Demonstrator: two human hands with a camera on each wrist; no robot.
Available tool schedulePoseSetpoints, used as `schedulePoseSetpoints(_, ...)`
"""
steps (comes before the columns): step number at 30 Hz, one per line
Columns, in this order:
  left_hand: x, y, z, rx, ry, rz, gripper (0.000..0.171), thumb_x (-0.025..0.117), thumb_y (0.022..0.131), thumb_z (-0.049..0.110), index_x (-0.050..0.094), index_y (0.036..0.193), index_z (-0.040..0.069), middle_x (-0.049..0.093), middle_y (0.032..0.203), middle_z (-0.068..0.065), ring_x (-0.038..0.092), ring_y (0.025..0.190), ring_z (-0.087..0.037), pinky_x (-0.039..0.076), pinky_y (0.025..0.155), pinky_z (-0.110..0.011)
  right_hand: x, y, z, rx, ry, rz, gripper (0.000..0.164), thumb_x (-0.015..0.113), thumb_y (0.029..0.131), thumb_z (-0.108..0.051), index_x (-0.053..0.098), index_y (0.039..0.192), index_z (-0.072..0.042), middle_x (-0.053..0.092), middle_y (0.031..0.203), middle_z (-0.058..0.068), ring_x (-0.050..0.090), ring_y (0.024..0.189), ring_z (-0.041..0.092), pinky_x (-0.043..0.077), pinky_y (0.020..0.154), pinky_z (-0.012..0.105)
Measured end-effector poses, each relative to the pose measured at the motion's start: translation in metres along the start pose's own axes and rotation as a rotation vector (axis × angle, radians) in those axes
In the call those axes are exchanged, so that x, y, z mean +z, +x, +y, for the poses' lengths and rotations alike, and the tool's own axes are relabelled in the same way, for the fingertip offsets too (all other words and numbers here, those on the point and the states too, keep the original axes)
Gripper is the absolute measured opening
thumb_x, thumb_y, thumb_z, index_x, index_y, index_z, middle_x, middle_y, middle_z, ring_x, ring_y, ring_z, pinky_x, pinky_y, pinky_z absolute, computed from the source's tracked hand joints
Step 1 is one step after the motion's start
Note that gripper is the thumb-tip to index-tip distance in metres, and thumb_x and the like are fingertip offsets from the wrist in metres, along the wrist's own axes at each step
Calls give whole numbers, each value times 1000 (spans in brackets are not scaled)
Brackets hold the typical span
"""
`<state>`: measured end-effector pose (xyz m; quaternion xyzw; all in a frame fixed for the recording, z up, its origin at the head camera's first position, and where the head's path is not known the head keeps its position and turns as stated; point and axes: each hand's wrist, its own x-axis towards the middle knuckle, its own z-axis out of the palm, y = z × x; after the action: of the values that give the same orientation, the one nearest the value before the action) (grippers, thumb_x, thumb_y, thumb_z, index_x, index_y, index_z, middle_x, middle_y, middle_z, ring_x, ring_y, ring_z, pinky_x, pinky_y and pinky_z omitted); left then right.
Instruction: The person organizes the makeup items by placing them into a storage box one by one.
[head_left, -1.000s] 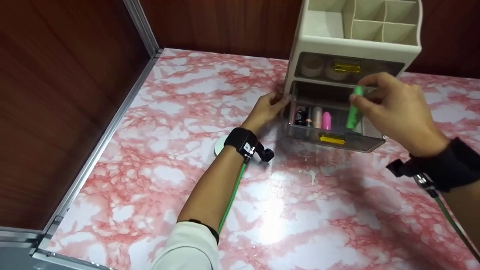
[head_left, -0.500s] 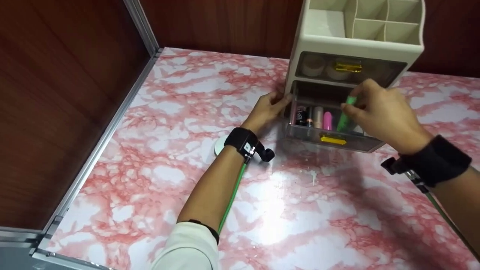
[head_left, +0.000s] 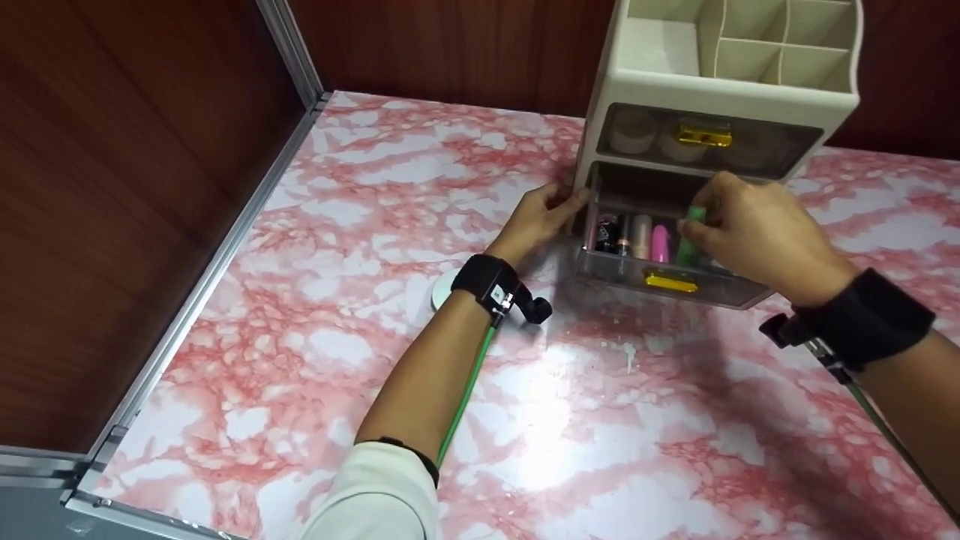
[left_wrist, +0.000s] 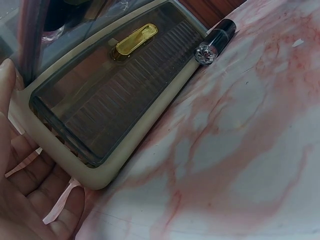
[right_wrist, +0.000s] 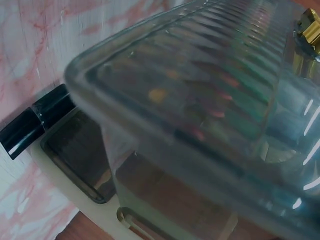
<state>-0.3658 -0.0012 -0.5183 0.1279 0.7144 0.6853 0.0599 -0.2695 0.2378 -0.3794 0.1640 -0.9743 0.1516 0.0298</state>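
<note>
A cream makeup organizer (head_left: 739,90) stands with its transparent middle drawer (head_left: 667,281) pulled out. My right hand (head_left: 765,232) reaches into that drawer, thumb and fingers pinching an upright green tube (head_left: 691,238). Left of it stand a pink tube (head_left: 660,244), a beige lipstick tube (head_left: 641,237) and dark cosmetics (head_left: 606,234). In the right wrist view, the drawer wall (right_wrist: 175,90) blurs what lies behind, and my right hand is out of sight. My left hand (head_left: 536,217) rests against the organizer's left side; in the left wrist view its fingers (left_wrist: 30,170) lie loosely along the lower corner.
A black tube with a clear faceted end (left_wrist: 216,42) lies on the marbled tabletop (left_wrist: 240,150) by the organizer's base. The upper drawer (head_left: 709,142) is closed with round containers inside. A round white object (head_left: 444,291) is partly under my left wrist. Wooden panels (head_left: 450,52) stand behind.
My right hand has moved left and down with the green tube, which now stands lower in the drawer beside the pink one. The left hand has stayed against the organizer.
</note>
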Motion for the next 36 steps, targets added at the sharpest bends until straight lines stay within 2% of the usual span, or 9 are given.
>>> schedulePoseSetpoints(5, 1, -1, -2, -30, -96, -18, 39, 66, 94, 36, 64, 112, 2, 65, 104, -7, 61, 93, -19, 52, 79, -27, 7, 2, -1, -20, -38, -6, 26, 66, 91, -24, 64, 102, -1, 68, 82, 14, 63, 70, 30, 47, 62, 51)
schedulePoseSetpoints(12, 2, 0, -1, 7, 53, 4, 38, 63, 96, 38, 66, 109, 2, 63, 92, -3, 56, 81, -14, 47, 71, -23, 12, 4, 0, -38, -62, -12, 27, 66, 90, -22, 64, 104, 1, 66, 83, 16, 60, 71, 32, 46, 64, 52)
schedulePoseSetpoints(16, 2, -1, -2, -8, 46, -4, 41, 63, 95, 40, 65, 113, 3, 66, 102, -3, 59, 91, -15, 49, 77, -22, 14, 4, 0, -34, -70, -50, 27, 65, 91, -22, 64, 105, 1, 66, 83, 16, 61, 71, 30, 47, 64, 53)
schedulePoseSetpoints(26, 2, -3, -3, -12, -153, -12, 36, 68, 92, 39, 66, 107, 6, 64, 98, -8, 59, 86, -19, 51, 75, -32, 14, 6, -2, -61, -81, -79, 25, 65, 91, -21, 66, 106, -1, 67, 83, 14, 61, 70, 29, 48, 66, 53)
schedulePoseSetpoints(28, 3, -4, -4, -4, -160, -9, 35, 68, 92, 38, 67, 105, 6, 64, 97, -7, 59, 85, -18, 51, 76, -33, 14, 6, -2, -65, -85, -82, 25, 65, 91, -21, 67, 106, -1, 67, 83, 14, 61, 70, 30, 48, 66, 53)
schedulePoseSetpoints(35, 3, -4, -3, -18, -279, -39, 34, 69, 91, 34, 65, 106, 3, 62, 97, -10, 59, 84, -20, 51, 77, -38, 14, 6, -1, -77, -105, -79, 23, 65, 90, -20, 68, 105, -3, 65, 76, 10, 58, 66, 28, 47, 64, 53)
schedulePoseSetpoints(36, 3, -3, -2, -8, -237, -37, 34, 68, 92, 34, 65, 106, 3, 62, 97, -9, 59, 85, -19, 51, 77, -35, 14, 6, -1, -83, -107, -74, 21, 64, 90, -20, 68, 103, -3, 64, 74, 9, 57, 64, 27, 46, 62, 52)
